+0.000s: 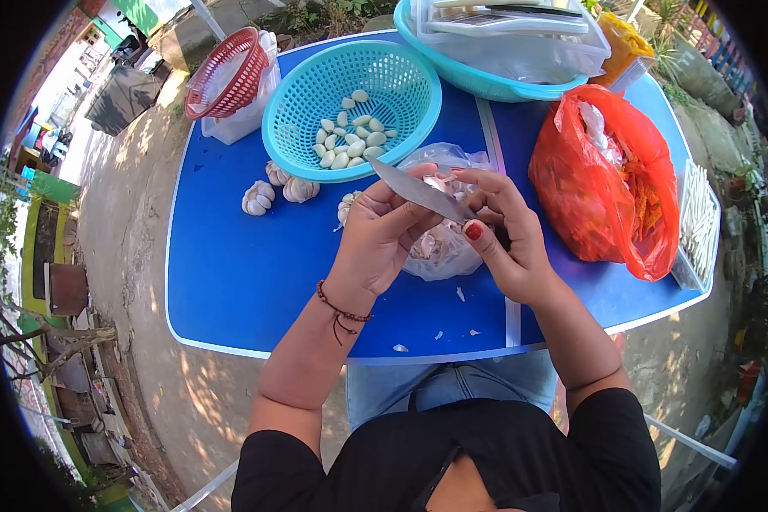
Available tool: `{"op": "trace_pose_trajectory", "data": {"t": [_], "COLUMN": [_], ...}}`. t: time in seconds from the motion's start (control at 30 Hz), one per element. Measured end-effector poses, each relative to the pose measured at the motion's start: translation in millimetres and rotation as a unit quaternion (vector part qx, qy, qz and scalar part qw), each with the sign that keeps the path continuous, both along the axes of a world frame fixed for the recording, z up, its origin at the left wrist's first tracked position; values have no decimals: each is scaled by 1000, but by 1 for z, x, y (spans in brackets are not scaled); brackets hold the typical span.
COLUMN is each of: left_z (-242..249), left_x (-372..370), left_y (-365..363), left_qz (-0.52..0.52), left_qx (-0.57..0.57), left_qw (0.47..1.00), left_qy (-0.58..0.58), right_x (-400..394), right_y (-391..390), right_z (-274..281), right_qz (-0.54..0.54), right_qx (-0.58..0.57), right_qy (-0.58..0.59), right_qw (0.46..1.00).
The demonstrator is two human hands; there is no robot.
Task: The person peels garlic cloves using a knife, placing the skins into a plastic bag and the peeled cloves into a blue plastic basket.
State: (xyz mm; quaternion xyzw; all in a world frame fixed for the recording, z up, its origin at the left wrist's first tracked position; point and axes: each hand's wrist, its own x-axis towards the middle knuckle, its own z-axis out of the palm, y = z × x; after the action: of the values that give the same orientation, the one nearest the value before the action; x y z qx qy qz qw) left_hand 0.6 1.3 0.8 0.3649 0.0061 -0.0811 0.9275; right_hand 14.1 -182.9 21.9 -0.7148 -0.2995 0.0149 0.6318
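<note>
My right hand (512, 235) is closed around a knife (422, 192), whose blade points up and to the left across my left hand. My left hand (384, 222) is pinched close behind the blade, at what looks like a garlic clove (439, 183), partly hidden by the fingers and knife. Below both hands lies a clear plastic bag (439, 264) with garlic skins in it. Whole garlic bulbs (258, 198) sit left of my hands, and another bulb (347, 207) is partly covered by my left hand. Peeled garlic cloves (354, 147) rest in a turquoise basket (286, 162).
On the blue table (230, 282), a red plastic bag (572, 205) with orange-red contents stands at right, beside a tray of white sticks (698, 213). A red basket (246, 81) is at far left. Plastic containers (512, 51) sit in another turquoise basket (486, 85) behind.
</note>
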Motion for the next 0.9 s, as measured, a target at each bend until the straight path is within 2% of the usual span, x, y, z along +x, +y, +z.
{"op": "trace_pose_trajectory", "data": {"t": [0.17,0.47,0.57,0.7,0.9], "left_z": [-2,-2,-4,5,9], "left_x": [-1,-1,1,-1,0], "left_y": [1,-2,1,0,0], "left_qz": [-2,7,-5,-43,-44], "left_qx": [6,1,15,19,15], "left_qw": [1000,1000,1000,999,999], "left_qy": [-15,-4,3,10,-8], "right_x": [5,1,2,4,9], "right_y": [2,2,4,0,-4], "right_z": [-9,-4,-2,-5,-3], "right_qz": [-26,-68,-56,-72,-82], "right_qx": [-30,-104,-53,-10,28], "right_qy": [-117,-126,-85,34,89], "right_qw": [992,984,993,997,992]}}
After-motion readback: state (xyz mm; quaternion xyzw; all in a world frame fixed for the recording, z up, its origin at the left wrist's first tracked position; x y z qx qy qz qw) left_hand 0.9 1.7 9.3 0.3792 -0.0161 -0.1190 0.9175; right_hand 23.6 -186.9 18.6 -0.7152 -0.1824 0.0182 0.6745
